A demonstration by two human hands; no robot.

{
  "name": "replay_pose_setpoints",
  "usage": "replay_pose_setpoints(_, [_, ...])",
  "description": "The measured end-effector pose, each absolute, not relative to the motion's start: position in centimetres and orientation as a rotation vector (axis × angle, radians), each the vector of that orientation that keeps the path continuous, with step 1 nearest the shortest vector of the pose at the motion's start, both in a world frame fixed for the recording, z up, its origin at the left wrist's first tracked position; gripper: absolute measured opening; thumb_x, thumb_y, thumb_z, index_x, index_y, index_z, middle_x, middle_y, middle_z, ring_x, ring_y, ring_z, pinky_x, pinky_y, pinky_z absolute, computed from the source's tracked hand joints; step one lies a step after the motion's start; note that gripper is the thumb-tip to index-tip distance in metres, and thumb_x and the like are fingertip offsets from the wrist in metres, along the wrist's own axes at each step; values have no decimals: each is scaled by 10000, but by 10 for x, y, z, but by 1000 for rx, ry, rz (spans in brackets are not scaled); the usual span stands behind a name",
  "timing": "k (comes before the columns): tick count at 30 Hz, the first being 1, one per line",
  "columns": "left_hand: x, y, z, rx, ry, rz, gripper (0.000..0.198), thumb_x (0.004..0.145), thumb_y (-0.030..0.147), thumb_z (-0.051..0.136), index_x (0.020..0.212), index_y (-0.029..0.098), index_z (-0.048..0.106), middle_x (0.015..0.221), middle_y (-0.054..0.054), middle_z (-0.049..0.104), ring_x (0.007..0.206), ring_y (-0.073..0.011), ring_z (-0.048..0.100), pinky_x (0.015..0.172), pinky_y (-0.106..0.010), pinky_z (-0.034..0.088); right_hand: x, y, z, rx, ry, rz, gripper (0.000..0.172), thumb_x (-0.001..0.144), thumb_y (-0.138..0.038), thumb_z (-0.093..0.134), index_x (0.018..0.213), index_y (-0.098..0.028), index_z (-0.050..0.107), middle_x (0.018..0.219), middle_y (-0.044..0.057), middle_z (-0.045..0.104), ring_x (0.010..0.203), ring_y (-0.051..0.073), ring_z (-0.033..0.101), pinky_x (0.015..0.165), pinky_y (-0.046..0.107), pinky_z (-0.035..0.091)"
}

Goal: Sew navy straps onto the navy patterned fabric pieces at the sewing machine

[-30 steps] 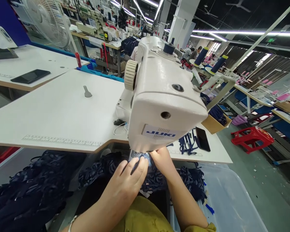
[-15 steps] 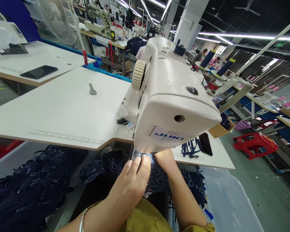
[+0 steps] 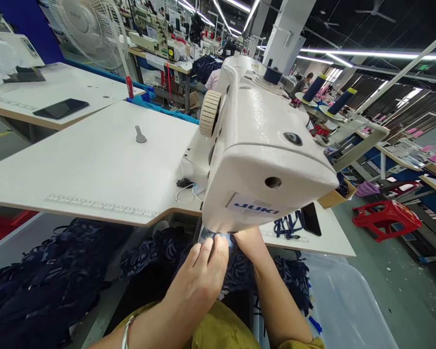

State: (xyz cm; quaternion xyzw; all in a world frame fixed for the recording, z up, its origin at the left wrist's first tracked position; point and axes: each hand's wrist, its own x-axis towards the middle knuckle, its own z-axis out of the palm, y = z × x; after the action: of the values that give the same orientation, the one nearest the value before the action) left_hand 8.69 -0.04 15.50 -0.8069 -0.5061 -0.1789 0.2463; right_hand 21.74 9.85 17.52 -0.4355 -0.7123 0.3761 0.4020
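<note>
Navy patterned fabric (image 3: 235, 271) is positioned under the head of a JUKI sewing machine (image 3: 265, 160).
The fabric is touched by the left hand's (image 3: 202, 274) bent fingers, any pinch being hidden; the right hand (image 3: 250, 243) is partly covered by the machine, so its grasp cannot be told.

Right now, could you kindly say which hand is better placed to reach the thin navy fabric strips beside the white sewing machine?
Probably the right hand: it's nearer the strips; the left hand lies farther off, over patterned navy fabric.
</note>
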Motion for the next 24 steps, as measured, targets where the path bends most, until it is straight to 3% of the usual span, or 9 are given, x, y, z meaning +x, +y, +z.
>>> replay_pose_setpoints(8, [84,0,163,-2162,-1355,-536,304,900,211,560,1159,72,637,1128,-109,674,957,-238,608,819,-381,426,215,99,179,-1096,-1815,950,313,819,-182,522,1077,-209,698,1050,54,729,1030,226,648,931,353,509])
replay_pose_setpoints(16, [79,1,167,-2174,-1354,-618,304,932,225,513,1153,54,632,1093,-115,695,962,-235,617,856,-374,410,215,98,177,-1062,-1782,955,314,789,-124,523,1022,-210,716,1079,42,721,1024,212,651,949,330,491])
replay_pose_setpoints(24, [75,3,165,-2210,-1274,-639,277,928,186,513,1151,64,622,1094,-99,698,989,-214,629,895,-348,415,219,97,170,-1159,-1791,957,241,754,-86,498,736,-202,709,759,9,729,810,213,659,923,365,489])
